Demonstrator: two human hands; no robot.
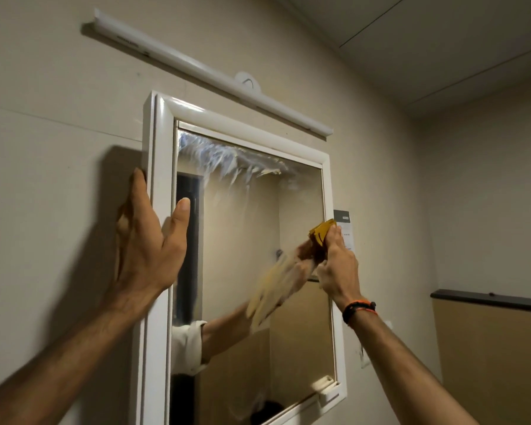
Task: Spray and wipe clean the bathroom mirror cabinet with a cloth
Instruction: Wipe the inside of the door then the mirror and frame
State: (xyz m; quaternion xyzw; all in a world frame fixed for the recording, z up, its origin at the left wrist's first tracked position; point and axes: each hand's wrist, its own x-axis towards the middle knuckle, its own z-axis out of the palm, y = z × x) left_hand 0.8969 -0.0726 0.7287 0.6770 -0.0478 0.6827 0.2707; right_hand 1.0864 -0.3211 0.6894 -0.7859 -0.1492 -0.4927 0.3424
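The mirror cabinet (161,240) is a white-framed box fixed to the wall, seen from below and tilted in the view. Its glass front shows whitish wet streaks in a band along the top edge, thickest at the top left. A small white catch sits at the lower right corner of the frame. The yellow cloth (321,233) is bunched up against the glass's right edge, about mid-height.

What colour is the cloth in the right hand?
Yellow, mustard-toned; the cloth shows best in the head view, the only one.
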